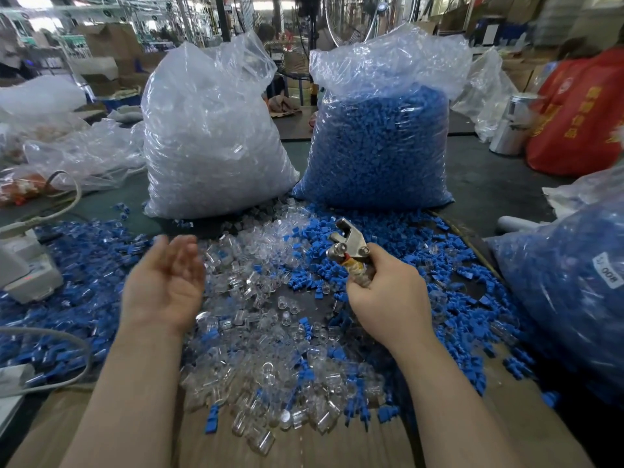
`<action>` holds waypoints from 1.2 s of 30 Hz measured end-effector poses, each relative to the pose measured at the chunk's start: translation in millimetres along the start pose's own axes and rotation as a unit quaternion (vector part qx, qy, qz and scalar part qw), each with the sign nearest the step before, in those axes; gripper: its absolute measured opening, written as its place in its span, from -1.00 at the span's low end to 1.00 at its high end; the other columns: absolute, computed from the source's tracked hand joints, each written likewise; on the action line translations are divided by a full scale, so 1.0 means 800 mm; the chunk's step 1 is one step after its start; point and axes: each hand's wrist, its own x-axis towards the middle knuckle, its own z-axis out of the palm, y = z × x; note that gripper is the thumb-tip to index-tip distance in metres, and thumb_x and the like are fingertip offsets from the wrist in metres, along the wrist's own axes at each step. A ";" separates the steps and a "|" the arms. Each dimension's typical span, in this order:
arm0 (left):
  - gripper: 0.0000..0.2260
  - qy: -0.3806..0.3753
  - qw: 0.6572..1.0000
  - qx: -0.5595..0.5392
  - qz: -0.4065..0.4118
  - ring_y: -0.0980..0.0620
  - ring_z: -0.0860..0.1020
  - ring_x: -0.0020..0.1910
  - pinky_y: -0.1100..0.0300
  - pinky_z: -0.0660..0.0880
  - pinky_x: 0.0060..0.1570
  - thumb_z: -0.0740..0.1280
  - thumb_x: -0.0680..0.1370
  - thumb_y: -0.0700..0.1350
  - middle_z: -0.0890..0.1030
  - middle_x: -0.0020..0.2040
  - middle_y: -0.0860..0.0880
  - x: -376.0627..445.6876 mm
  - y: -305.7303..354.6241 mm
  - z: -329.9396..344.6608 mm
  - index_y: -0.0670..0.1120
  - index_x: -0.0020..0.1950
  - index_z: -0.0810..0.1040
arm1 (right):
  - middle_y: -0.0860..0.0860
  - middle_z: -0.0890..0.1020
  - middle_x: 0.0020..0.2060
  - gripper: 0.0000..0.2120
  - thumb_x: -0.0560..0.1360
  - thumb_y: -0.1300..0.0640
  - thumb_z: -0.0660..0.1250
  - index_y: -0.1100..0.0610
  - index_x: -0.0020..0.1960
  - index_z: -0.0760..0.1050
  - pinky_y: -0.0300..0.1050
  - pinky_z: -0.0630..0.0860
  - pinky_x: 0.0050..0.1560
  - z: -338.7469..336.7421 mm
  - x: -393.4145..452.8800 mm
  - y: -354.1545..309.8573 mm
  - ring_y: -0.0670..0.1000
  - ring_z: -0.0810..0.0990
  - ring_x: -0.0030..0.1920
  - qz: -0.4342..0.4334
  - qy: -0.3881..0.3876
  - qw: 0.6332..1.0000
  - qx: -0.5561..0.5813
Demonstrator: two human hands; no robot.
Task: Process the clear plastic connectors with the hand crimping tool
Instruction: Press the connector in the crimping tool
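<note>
A heap of clear plastic connectors [266, 336] lies in the middle of the table, mixed with loose blue plastic pieces [449, 298]. My right hand [388, 295] grips the taped handles of a metal hand crimping tool [347, 244], whose jaws point up and away over the pile. My left hand [165, 278] hovers palm up above the left side of the heap, fingers relaxed and blurred, holding nothing that I can see.
Two big plastic bags stand behind the pile: one of clear parts [209, 136], one of blue parts [378, 143]. Another bag of blue parts [567, 292] sits at the right. A white device with cables [27, 271] is at the left. Cardboard [304, 447] covers the near edge.
</note>
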 end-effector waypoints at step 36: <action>-0.83 -0.147 0.431 0.861 0.227 0.14 0.57 -0.30 0.31 0.37 -0.49 0.28 0.56 -0.04 0.65 -0.25 0.14 -0.038 -0.096 0.041 0.08 -0.01 0.68 | -0.09 0.46 -0.44 -0.83 0.41 0.07 0.31 -0.11 -0.22 0.32 -0.15 0.17 -0.45 0.007 -0.002 -0.005 -0.07 0.42 -0.40 -0.021 -0.021 0.999 -0.036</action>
